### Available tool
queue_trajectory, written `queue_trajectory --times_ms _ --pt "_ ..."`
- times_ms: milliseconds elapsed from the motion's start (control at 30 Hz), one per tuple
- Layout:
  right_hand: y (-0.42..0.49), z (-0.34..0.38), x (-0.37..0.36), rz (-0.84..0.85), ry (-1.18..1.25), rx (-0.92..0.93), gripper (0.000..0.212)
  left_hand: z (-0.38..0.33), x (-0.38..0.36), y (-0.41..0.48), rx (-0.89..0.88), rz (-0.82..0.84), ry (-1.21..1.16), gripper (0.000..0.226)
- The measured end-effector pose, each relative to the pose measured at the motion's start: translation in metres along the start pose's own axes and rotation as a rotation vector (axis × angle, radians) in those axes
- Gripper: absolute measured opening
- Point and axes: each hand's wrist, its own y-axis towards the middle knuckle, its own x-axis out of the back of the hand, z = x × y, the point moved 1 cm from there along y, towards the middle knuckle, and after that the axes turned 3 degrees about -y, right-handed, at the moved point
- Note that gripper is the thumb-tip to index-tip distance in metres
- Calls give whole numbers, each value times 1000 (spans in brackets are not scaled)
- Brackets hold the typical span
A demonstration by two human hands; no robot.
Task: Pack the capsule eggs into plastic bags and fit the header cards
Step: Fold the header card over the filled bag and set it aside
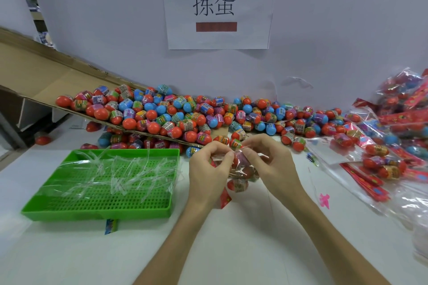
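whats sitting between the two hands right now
In the head view, a clear plastic bag holding capsule eggs sits between the left hand and right hand, both pinching its top edge.

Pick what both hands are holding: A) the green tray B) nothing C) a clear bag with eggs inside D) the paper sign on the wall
C: the left hand and right hand both pinch the top of a clear plastic bag with capsule eggs inside.
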Motion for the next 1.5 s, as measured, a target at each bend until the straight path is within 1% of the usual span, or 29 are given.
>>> queue_trajectory --times_ms 167,267,467,533,700,767,833,867,933,967,1033,1100,1167,1233,1300,1333,1400,1500 --pt "2 -1 1 -2 12 -54 16 2 -4 -3 -68 -43 43 21" --pt "1 1 2 -13 5 -37 17 4 -6 -4 -91 -49 70 19" --pt "-1 4 -3 -22 -92 6 22 4 -8 -6 -150 -41 115 16" --pt "-1 3 -3 -22 -93 24 21 4 -8 -6 -149 -16 87 16" --pt "-1 0 3 -9 -1 45 14 2 -7 -3 -51 59 -98 14" --pt "1 -1 3 5 45 20 12 4 -6 0 0 43 -137 15" --pt "4 -2 3 60 99 -23 3 7 -4 2 45 5 -149 18" --pt "5 -3 4 103 115 -55 10 7 -3 3 59 -16 -151 20" --pt "6 -7 8 219 111 -143 31 7 -1 4 82 -66 -167 25" --pt "6 -8 8 284 101 -185 37 6 0 4 104 -97 -183 27" --pt "4 -10 7 377 96 -200 37 7 1 5 176 -159 -256 30" --pt "4 -10 4 340 106 -183 36 10 1 7 283 -182 -394 30" --pt "6 -9 4 231 160 -180 35 11 2 7 393 -172 -523 28" --pt "7 -9 6 123 232 -178 27 12 1 8 441 -131 -551 28" --pt "8 -8 10 48 274 -195 19 11 -1 8 444 -55 -517 35" --pt "9 -8 11 39 289 -205 20 9 -3 7 442 -21 -507 43" --pt "11 -7 16 82 287 -222 24 8 -3 6 421 23 -498 53" --pt "16 -11 31 214 275 -248 12 6 -2 5 367 88 -433 52"
